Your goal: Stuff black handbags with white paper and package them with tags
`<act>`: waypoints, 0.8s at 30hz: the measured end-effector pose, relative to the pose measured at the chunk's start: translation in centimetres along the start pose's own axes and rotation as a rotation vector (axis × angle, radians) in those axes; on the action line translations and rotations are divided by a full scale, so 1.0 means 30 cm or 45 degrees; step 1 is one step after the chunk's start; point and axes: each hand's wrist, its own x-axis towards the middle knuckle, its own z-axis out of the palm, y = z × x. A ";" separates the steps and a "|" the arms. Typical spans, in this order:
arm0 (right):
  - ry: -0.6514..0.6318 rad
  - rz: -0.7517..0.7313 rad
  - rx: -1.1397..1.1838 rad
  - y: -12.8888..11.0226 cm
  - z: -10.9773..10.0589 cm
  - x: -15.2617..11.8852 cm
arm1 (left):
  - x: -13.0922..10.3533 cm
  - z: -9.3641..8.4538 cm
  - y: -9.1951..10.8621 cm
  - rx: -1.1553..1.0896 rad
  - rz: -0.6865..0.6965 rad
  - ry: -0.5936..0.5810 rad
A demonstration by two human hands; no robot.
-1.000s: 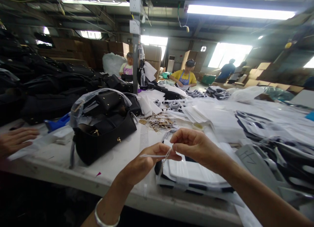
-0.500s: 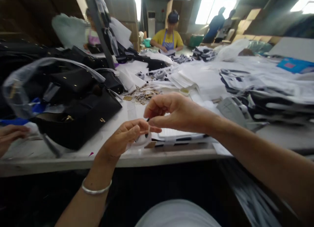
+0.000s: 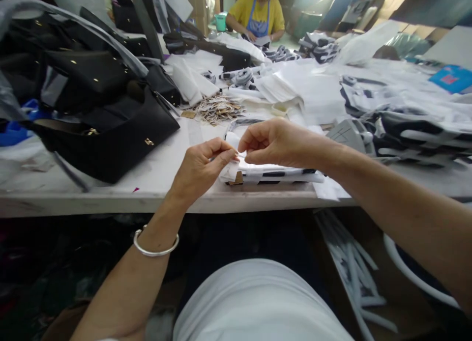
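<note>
My left hand, a silver bangle on its wrist, is closed in a pinch, thumb against forefinger. What lies in the pinch is too small to make out. A small white piece shows just below those fingertips; whether it is held I cannot tell. Close on the right, my right hand has its fingers curled toward its thumb, almost meeting the left fingertips. Anything in it is hidden. Beneath both hands lies a flat white bundle with black patches, a brown tab at its left corner.
A black handbag with wrapped handles stands on the left of the white table. Loose thin strings are piled behind my hands. Wrapped black-and-white parts are stacked right. Across the table a person in yellow works.
The view has tipped downward. My left fingers have closed into a tighter pinch, and the translucent piece with dark spots between my hands no longer shows clearly. A co-worker's hand at far left has left view.
</note>
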 end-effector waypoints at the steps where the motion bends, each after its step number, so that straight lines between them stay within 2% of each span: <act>1: -0.021 0.018 -0.022 0.005 0.011 -0.004 | -0.013 -0.002 0.004 0.063 0.014 0.049; 4: -0.069 0.052 -0.057 0.009 0.045 -0.016 | -0.051 -0.014 0.004 0.172 0.036 0.169; 8: -0.153 0.120 -0.030 -0.018 0.089 -0.019 | -0.091 -0.032 -0.021 0.167 0.031 0.170; 12: -0.118 0.183 0.102 -0.050 0.150 -0.001 | -0.119 -0.039 -0.047 0.216 0.054 0.214; 17: -0.052 0.235 0.204 -0.055 0.204 0.022 | -0.147 -0.047 -0.052 0.219 0.042 0.139; 24: -0.035 0.178 0.059 -0.087 0.227 -0.016 | -0.206 -0.079 -0.026 0.137 0.034 0.082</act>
